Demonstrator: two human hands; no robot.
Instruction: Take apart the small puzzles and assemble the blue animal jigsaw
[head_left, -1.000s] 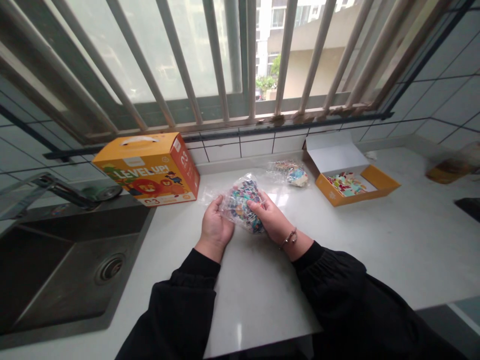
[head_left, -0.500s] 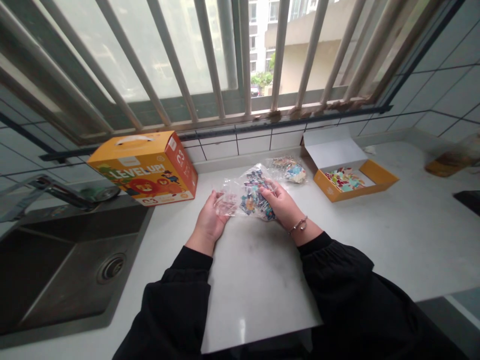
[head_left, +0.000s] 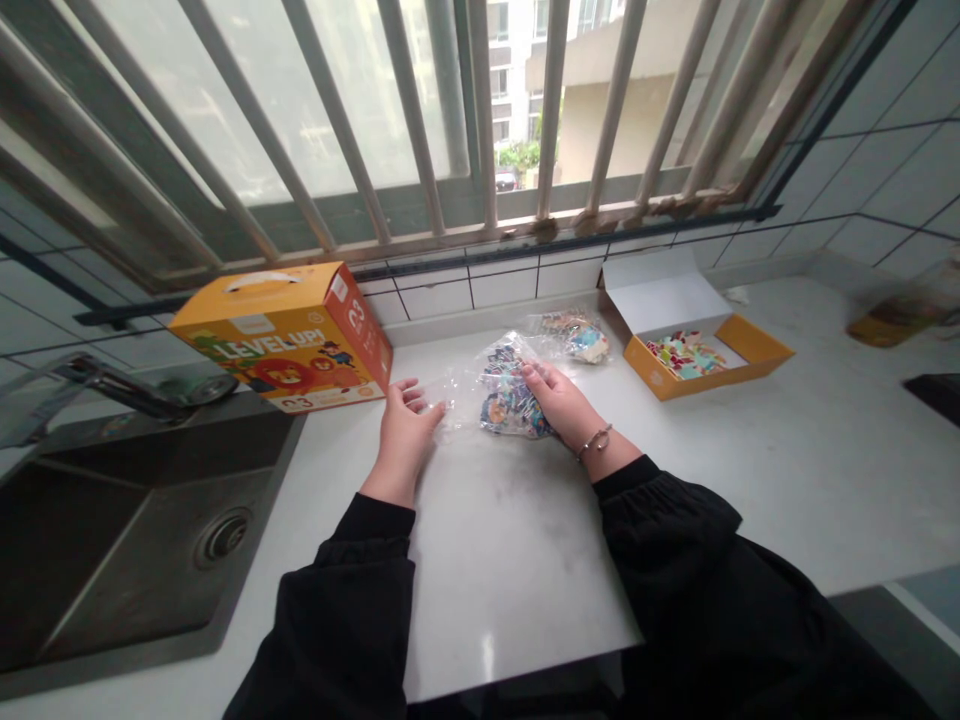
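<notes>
One carton (head_left: 281, 365) stood upright near the counter's (head_left: 517, 560) back edge, beside the sink (head_left: 256, 530). The left hand (head_left: 403, 440), fingers partly curled, met one bag's (head_left: 504, 400) clear end; its grip was unclear. The right hand (head_left: 566, 408) held that bag over mid-counter, pieces inside. Nearer the back edge lay more bagged pieces (head_left: 589, 342), one bag or two, not emptied. Rightmost, one open box (head_left: 720, 378) held unbagged pieces (head_left: 694, 356), too many to count.
</notes>
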